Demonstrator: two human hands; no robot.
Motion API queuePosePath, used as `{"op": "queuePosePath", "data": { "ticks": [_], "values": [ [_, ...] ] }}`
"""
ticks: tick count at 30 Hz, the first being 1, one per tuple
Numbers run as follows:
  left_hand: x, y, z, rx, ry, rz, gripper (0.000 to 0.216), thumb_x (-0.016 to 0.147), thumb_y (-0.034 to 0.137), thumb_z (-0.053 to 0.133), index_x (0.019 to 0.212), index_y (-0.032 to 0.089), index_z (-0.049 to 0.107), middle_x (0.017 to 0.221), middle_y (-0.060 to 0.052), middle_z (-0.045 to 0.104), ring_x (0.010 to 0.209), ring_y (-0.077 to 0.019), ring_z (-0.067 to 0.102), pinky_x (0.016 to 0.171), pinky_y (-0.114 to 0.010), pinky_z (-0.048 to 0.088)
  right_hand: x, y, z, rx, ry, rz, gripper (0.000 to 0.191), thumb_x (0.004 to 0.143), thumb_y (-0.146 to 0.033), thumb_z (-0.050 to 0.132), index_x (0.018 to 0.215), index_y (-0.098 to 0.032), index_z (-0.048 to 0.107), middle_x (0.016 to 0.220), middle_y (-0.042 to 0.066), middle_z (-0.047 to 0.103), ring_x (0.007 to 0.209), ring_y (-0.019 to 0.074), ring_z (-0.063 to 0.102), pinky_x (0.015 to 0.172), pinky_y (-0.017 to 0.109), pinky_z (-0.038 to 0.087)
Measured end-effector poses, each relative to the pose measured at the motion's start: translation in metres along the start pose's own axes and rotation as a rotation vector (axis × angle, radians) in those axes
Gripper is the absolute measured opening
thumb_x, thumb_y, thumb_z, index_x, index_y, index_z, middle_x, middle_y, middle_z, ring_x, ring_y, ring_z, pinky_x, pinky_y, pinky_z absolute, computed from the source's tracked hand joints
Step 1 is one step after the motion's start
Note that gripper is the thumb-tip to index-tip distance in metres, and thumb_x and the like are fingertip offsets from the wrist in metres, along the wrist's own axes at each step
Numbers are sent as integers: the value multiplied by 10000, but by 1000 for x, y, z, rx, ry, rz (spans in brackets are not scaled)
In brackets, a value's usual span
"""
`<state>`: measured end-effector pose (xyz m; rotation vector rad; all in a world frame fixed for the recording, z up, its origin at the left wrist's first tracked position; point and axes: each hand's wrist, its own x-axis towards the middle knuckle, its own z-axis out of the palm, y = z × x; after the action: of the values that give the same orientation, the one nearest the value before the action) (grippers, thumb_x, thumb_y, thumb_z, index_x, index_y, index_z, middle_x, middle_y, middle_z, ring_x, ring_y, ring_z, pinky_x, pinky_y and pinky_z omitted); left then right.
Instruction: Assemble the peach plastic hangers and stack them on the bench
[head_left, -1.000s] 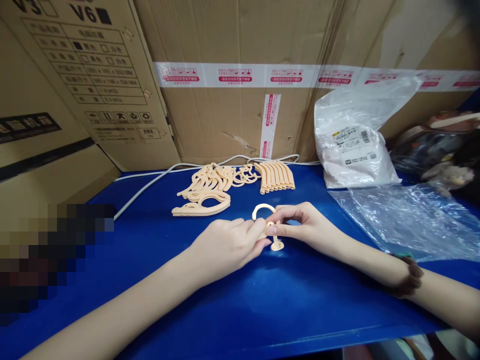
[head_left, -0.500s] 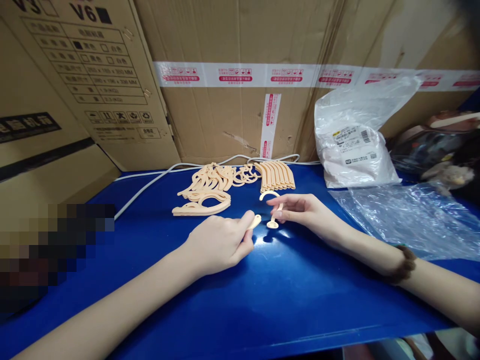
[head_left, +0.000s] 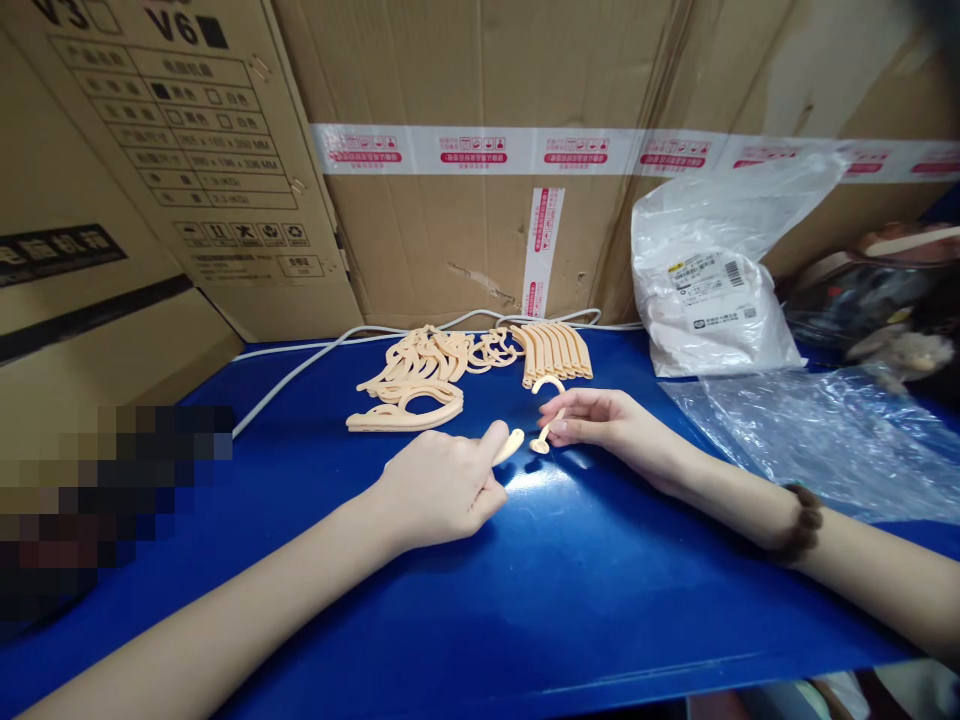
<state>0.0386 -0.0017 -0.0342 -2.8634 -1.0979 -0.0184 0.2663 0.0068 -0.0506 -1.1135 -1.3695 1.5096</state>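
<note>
My left hand [head_left: 450,488] is closed around a cream plastic hanger arm [head_left: 511,446]; only its rounded tip with a hole sticks out past the thumb. Between the thumb and fingers of my right hand [head_left: 592,418] is a cream hanger hook [head_left: 550,384], its curve upward and its round base tilted toward the left hand. A small gap separates the hook's base from the arm's tip. Behind the hands lie a heap of curved hanger arms [head_left: 424,360], a pile of loose hooks [head_left: 491,350] and a neat row of arms [head_left: 556,352]. Folded hanger pieces [head_left: 405,408] lie nearest the left hand.
Everything rests on a blue table [head_left: 480,610]. Cardboard boxes [head_left: 450,240] wall off the back and left. A white cable [head_left: 292,375] runs behind the parts. To the right are a labelled white plastic bag [head_left: 712,300] and a flat clear plastic sheet [head_left: 810,430].
My right hand has tilted the hook, so its base now points more to the left and sits slightly higher. My left hand has barely moved, with a little more of the arm's tip showing.
</note>
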Motion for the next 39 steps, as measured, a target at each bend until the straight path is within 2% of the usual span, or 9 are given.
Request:
{"op": "queuePosePath", "data": {
  "ticks": [5,12,21,32,39],
  "values": [
    [-1,0,1,27,-19,19,142,830,196,329,936,200,423,598,-2,634,508,-220,601,436,-286,208,0,1,-1,-9,-19,-30,240,703,-271,774,917,-193,699,934,24,714,820,127,649,823,301,496],
    [0,-2,4,-17,30,36,142,793,181,347,923,199,400,597,6,629,519,-221,601,446,-301,258,0,0,-1,-47,-15,-42,222,719,-293,761,914,-203,707,920,21,711,824,129,634,780,292,484],
    [0,-4,5,-46,45,54,107,772,178,346,866,206,389,564,12,597,480,-208,566,447,-302,222,0,-1,0,-59,-22,-51,211,736,-287,747,924,-204,705,926,21,710,824,130,631,755,280,481],
    [2,-3,5,-62,28,47,98,799,191,345,877,200,402,580,10,613,488,-207,574,446,-293,274,1,2,-5,11,-2,-40,251,711,-307,775,937,-221,710,959,24,714,830,136,636,744,273,491],
    [1,-2,6,-66,35,60,97,810,190,329,880,199,395,594,11,623,487,-199,576,451,-294,267,0,1,-4,60,19,-19,220,715,-288,786,925,-238,742,942,6,724,813,104,626,724,225,474]
  ]
}}
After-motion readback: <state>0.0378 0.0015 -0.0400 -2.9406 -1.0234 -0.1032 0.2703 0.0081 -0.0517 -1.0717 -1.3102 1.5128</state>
